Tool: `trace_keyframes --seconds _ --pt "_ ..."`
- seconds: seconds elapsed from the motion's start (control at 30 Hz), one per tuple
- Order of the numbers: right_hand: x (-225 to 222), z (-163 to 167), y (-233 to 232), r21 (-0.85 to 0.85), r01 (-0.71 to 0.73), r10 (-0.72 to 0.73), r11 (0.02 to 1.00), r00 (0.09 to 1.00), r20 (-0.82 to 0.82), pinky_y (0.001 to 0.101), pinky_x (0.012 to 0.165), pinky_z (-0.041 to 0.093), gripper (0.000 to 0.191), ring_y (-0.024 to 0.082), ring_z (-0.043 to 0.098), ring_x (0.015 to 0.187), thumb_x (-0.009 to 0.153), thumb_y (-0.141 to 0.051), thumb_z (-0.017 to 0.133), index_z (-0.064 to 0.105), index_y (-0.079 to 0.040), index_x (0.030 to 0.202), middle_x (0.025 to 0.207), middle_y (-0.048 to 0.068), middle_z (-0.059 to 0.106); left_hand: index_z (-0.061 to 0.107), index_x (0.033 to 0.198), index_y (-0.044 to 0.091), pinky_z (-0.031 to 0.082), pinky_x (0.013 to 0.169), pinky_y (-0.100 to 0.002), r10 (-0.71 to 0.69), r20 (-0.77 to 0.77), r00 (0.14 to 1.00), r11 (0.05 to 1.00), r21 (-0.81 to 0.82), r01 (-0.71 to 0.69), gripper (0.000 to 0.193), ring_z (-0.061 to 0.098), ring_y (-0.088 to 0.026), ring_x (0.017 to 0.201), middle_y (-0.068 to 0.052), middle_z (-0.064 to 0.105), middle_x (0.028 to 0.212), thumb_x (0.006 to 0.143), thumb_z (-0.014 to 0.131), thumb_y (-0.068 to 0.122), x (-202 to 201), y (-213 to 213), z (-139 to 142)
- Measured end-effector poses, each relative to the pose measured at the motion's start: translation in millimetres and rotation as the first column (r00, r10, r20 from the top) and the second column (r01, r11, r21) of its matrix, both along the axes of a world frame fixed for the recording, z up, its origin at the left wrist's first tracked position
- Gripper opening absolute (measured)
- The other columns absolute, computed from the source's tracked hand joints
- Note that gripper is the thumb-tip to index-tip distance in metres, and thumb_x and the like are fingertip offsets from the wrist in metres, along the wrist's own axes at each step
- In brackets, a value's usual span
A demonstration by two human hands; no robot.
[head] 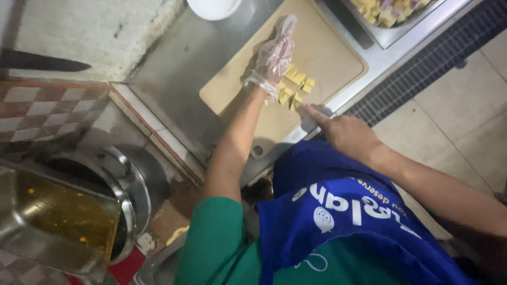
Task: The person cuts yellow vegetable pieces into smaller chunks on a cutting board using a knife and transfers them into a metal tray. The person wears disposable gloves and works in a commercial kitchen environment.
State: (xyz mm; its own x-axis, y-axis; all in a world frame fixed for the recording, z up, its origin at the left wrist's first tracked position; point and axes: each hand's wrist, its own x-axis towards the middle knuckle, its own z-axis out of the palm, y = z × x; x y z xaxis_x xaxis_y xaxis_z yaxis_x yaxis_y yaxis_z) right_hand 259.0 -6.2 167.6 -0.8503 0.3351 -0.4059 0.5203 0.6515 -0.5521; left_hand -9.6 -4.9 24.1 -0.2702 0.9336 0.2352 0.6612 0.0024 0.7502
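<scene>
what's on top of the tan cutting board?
On the cutting board lie yellow food cubes, with the gloved left hand resting beside and partly over them. Anything beneath that hand is hidden. The bare right hand sits at the board's near edge.

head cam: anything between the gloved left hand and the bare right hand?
Yes. In the head view, small yellow food cubes lie on the tan cutting board between the clear-gloved left hand and the bare right hand.

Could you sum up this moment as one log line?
left hand: gloved, flat by yellow cubes | right hand: bare, at cutting board edge | tray: more cubes
</scene>
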Motion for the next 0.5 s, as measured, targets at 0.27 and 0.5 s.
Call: trace_keyframes --seconds 0.27,0.5 --pt "-4.7 -55.8 -3.5 0.016 0.017 -0.014 1.000 0.987 -0.159 0.0550 0.070 0.055 0.072 0.046 0.068 0.069 0.098 -0.019 0.052 0.027 -0.025 0.165 0.081 0.025 0.069 0.048 0.155 0.012 0.042 0.117 -0.036 -0.138 0.696 0.704 0.990 0.066 0.128 0.049 0.052 -0.029 0.137 -0.009 0.053 0.156 0.107 0.057 0.016 -7.2 22.7 -22.8" --pt "2.5 -52.5 24.7 -0.500 0.144 -0.248 0.854 0.958 -0.147 0.0528 0.062 0.056 0.058 0.047 0.059 0.066 0.103 -0.025 0.049 0.039 -0.028 0.160 0.096 0.024 0.062 0.051 0.152 0.009 0.043 0.114 -0.031 0.114 0.042 0.993 0.989 -0.097 -0.109 0.046 0.056 -0.023 0.134 -0.008 0.058 0.151 0.107 0.055 0.016 -16.8 11.8 -1.4"
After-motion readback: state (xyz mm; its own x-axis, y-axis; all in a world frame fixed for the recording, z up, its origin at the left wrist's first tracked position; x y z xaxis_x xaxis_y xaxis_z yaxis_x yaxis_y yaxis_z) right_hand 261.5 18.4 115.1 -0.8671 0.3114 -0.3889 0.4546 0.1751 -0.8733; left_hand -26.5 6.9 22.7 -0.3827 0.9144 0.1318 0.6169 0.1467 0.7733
